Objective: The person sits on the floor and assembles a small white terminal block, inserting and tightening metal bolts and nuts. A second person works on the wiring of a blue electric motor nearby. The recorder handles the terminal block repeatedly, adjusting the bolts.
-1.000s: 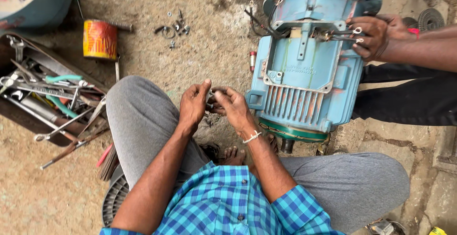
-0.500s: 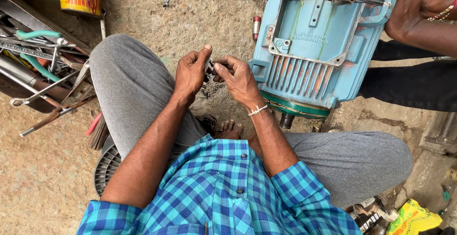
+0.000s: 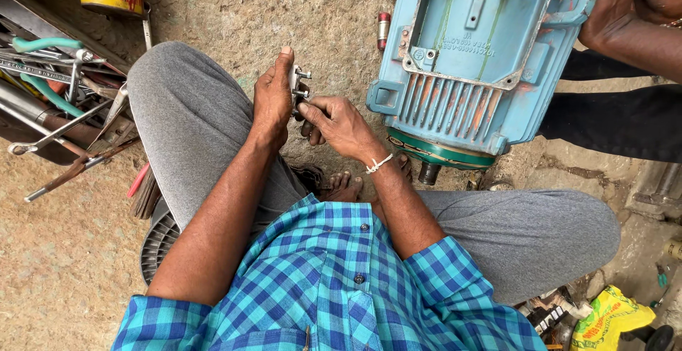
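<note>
A big ribbed light-blue cast-metal electric motor (image 3: 472, 67) lies far right of my knees. Near its left, my left hand (image 3: 273, 99) grips a small grey metal terminal block with studs (image 3: 298, 87), while my right hand (image 3: 334, 120) pinches one stud with narrowed fingertips.

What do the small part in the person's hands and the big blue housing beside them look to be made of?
The small part, held by the left hand and touched by the right hand, looks like bare metal: grey, with shiny studs sticking out. The blue housing seems to be cast metal under chipped light-blue paint: it has ribbed cooling fins and rusty orange patches where the paint has worn.
</note>
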Motion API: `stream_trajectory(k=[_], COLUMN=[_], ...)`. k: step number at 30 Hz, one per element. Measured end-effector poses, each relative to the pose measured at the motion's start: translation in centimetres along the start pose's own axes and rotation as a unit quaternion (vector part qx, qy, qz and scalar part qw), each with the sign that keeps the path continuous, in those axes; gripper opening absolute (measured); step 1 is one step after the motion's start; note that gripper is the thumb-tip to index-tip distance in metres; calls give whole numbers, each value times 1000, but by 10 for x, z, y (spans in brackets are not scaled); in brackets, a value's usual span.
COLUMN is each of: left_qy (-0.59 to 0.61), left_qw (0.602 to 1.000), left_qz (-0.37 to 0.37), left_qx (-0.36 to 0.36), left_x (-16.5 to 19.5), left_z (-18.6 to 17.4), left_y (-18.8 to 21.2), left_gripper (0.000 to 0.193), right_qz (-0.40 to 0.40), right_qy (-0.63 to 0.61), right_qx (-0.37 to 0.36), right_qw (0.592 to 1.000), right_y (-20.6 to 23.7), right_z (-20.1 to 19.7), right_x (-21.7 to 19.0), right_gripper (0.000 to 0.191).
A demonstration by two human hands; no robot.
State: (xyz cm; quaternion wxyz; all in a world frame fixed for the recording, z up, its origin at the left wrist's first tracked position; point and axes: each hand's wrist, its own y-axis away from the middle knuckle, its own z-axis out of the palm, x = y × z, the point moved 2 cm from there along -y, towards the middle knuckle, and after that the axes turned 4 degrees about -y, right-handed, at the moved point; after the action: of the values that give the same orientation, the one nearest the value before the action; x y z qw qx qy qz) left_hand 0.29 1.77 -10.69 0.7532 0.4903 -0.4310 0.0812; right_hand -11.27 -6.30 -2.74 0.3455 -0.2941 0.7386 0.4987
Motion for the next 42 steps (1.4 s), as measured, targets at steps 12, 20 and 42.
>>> stream_trajectory(k=[12, 20, 42], left_qy=[16, 35, 227], left_qw=[999, 999, 970], left_qz=[32, 39, 38], left_qx=[22, 14, -77], left_x=[1, 1, 19], left_z=[-3, -3, -3], left_y=[-1, -2, 14], left_gripper=[53, 57, 71], right_qz=[15, -110, -211], right_qy=[-249, -56, 186], right_qx=[59, 44, 225], right_qw=[966, 991, 933], right_y=[-9, -5, 23], right_z=[22, 23, 16], right_x=[19, 22, -36], right_gripper=[32, 42, 31])
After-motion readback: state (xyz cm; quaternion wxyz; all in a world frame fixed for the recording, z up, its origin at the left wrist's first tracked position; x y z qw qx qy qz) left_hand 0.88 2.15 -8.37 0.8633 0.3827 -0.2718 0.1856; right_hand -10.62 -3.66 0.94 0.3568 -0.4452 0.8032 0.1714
